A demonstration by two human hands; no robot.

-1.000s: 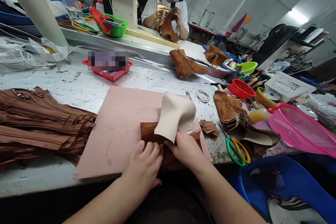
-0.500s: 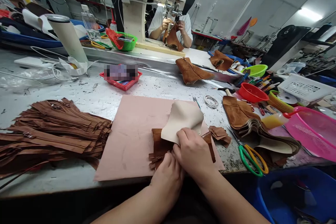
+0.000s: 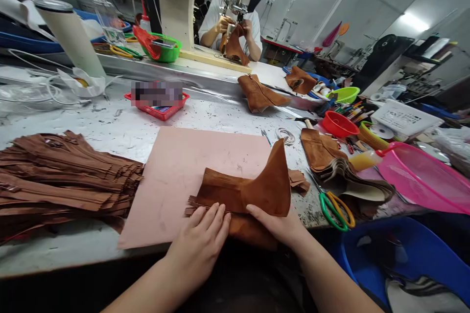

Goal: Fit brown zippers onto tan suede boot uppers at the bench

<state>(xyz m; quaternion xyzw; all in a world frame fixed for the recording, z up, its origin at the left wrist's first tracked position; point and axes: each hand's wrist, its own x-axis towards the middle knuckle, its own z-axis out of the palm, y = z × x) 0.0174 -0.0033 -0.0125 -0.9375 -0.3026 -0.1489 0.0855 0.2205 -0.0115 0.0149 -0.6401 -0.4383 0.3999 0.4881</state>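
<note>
A brown suede boot upper [image 3: 262,188] lies spread on a pink board [image 3: 176,156], its toe part standing up at the right. My right hand [image 3: 284,225] grips its lower right side, the thumb on top and the other fingers hidden beneath. My left hand [image 3: 205,230] lies flat, fingers stretched out, over the front edge of the upper where a brown zipper [image 3: 194,204] runs along. Left of the board, a thick bundle of brown zippers [image 3: 66,176] is spread out. To the right are cut brown scraps [image 3: 298,181].
Green-and-orange scissors [image 3: 336,210] and stacked suede pieces [image 3: 341,176] lie at right, near a pink basket [image 3: 422,176]. A blue bin [image 3: 396,254] stands below. Behind are a red tray [image 3: 157,110], another boot upper [image 3: 260,94] and a person [image 3: 251,39] at a sewing machine [image 3: 179,10].
The upper has been turned from its pale lining to its brown outer side. My hands, close together before, have moved apart, the left flattened to the left. The view has shifted slightly.
</note>
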